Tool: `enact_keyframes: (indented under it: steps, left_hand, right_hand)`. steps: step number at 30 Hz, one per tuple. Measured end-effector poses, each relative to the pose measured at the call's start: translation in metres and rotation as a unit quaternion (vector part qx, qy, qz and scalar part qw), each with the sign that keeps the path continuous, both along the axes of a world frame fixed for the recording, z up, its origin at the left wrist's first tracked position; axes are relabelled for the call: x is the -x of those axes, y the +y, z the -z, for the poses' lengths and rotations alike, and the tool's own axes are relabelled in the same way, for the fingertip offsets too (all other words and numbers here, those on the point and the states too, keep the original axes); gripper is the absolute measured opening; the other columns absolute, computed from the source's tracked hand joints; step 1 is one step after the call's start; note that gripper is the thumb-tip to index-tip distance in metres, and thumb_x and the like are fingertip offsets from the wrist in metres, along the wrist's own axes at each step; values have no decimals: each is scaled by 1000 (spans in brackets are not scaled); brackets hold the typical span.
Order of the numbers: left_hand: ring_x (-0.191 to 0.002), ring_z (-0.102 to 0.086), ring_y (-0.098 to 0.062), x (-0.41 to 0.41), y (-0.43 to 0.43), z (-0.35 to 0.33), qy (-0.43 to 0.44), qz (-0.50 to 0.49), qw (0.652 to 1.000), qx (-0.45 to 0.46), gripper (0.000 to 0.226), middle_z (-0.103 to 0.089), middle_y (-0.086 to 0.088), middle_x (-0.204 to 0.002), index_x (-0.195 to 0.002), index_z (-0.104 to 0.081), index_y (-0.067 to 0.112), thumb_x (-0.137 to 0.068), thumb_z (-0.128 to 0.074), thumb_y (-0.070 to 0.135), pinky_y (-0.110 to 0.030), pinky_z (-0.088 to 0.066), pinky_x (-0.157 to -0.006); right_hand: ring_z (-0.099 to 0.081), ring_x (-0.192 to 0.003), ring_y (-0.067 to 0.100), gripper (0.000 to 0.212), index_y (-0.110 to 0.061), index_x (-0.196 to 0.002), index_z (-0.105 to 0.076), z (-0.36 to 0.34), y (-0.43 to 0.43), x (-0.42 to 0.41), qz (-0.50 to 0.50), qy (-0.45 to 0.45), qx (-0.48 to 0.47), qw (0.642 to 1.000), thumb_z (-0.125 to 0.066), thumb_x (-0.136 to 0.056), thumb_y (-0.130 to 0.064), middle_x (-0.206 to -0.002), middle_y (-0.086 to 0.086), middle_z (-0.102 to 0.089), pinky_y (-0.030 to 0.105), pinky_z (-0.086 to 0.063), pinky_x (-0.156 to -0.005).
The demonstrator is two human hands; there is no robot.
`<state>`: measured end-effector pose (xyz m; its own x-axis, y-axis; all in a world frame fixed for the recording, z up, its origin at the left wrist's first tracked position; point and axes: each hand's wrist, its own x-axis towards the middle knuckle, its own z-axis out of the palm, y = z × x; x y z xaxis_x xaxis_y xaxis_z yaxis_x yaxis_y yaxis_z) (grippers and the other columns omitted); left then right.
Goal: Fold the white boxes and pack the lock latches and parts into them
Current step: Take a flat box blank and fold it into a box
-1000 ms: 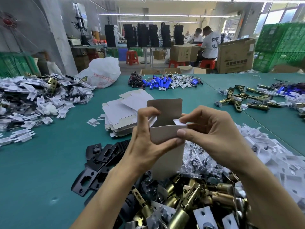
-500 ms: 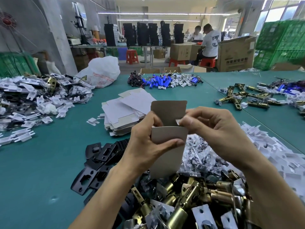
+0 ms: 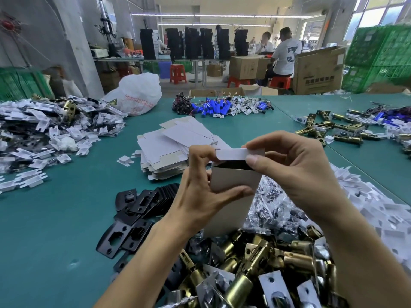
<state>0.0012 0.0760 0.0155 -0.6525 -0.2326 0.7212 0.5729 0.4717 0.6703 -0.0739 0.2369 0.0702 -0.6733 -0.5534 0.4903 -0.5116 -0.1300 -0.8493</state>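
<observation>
Both hands are raised over the green table [image 3: 55, 218] and closed on one white box [image 3: 235, 181], which stands upright in the air between them, above the near heap of parts. The left hand [image 3: 198, 192] grips the box's body, thumb laid across the front face and fingers curled at the upper left corner. The right hand [image 3: 298, 174] pinches the top flap [image 3: 231, 154] between thumb and forefinger at its right end. The flap is bent forward over the mouth, with a dark gap showing beneath it.

Under the wrists lies a pile of brass latches [image 3: 255, 263], and just beyond them are clear bags of small parts [image 3: 273, 207]. Black strike plates [image 3: 138, 210] fan out beside the left forearm. Behind the left hand sits a stack of flat box blanks [image 3: 164, 150]. White plastic pieces [image 3: 378, 214] spread past the right arm, and more brass latches [image 3: 333, 127] lie farther off on that side. A large heap of white pieces and dark parts [image 3: 44, 130] covers the table's left side. Blue cylinders with wires [image 3: 213, 107] and a white plastic sack [image 3: 135, 94] lie near the far edge.
</observation>
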Motion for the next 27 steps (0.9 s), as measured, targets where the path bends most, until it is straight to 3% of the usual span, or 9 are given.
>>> enact_keyframes:
  steps: [4, 7, 10, 13, 15, 17, 20, 24, 27]
  left_hand:
    - [-78, -72, -9, 4, 2, 3, 7, 19, 1000, -24, 64, -57, -7, -110, -97, -27, 44, -75, -85, 29, -24, -59, -62]
    - [-83, -68, -8, 4, 2, 2, -10, 39, 998, -50, 48, -61, 1, -110, -108, -28, 51, -82, -68, 59, -24, -57, -69]
    - [-81, -64, -7, 5, -1, 4, -29, 59, 995, -72, 41, -63, 14, -102, -117, -33, 61, -84, -56, 72, -31, -56, -67]
    - [-72, -63, -27, 7, -3, 7, -35, 74, 993, -88, 34, -62, -4, -98, -114, -43, 55, -86, -56, 70, -54, -55, -56]
    - [-64, -58, -38, 7, -3, 8, -40, 75, 991, -99, 29, -60, -17, -89, -109, -48, 52, -87, -57, 69, -59, -50, -47]
    - [-61, -57, -44, 7, -4, 8, -42, 66, 991, -107, 25, -58, -22, -84, -105, -52, 51, -88, -57, 67, -59, -46, -43]
    - [-65, -56, -48, 6, -5, 8, -32, 34, 994, -100, 23, -59, -19, -82, -99, -57, 47, -89, -56, 68, -60, -47, -45]
    - [-72, -63, -33, 5, -7, 10, -34, 5, 995, -90, 28, -65, -3, -86, -91, -63, 46, -83, -59, 72, -59, -52, -55]
    - [-83, -64, -46, 3, -5, 5, -36, 12, 992, -116, 33, -67, -8, -94, -89, -64, 36, -80, -67, 67, -65, -53, -62]
  right_hand:
    - [-73, -79, 17, 18, -19, -86, -73, -1, 0, -1, 5, 8, -5, 1000, -80, -76, -5, -89, 0, -77, 24, -58, -72]
    - [-74, -84, 19, 12, -11, -84, -74, 0, -1, -2, 10, 18, -12, 1000, -80, -76, -4, -88, 1, -77, 26, -58, -78]
    - [-74, -87, 19, 9, -8, -83, -75, 1, -1, -1, 2, 24, -16, 1000, -78, -77, -1, -87, 3, -77, 24, -58, -79]
    - [-73, -88, 17, 8, -10, -85, -76, 2, -1, 0, 0, 33, -32, 999, -76, -80, -3, -88, 2, -77, 20, -56, -77]
    - [-73, -88, 15, 8, -14, -86, -77, 2, -1, 1, 9, 46, -45, 998, -75, -82, -7, -89, -1, -77, 20, -56, -77]
    - [-73, -88, 15, 5, -21, -86, -77, 2, -1, 1, 9, 41, -63, 997, -74, -82, -19, -91, -3, -77, 28, -59, -78]
    - [-72, -88, 15, 19, -30, -91, -77, 4, -1, 0, -16, 15, -103, 994, -74, -74, -39, -100, -4, -75, 40, -60, -80]
    - [-73, -83, 18, 27, -32, -97, -73, 7, 0, 1, -35, 16, -150, 988, -78, -81, -10, -98, 3, -75, 51, -59, -73]
    - [-73, -81, 16, 29, -29, -98, -72, 5, 0, 0, -40, 21, -150, 988, -74, -84, -4, -86, -1, -75, 49, -59, -71]
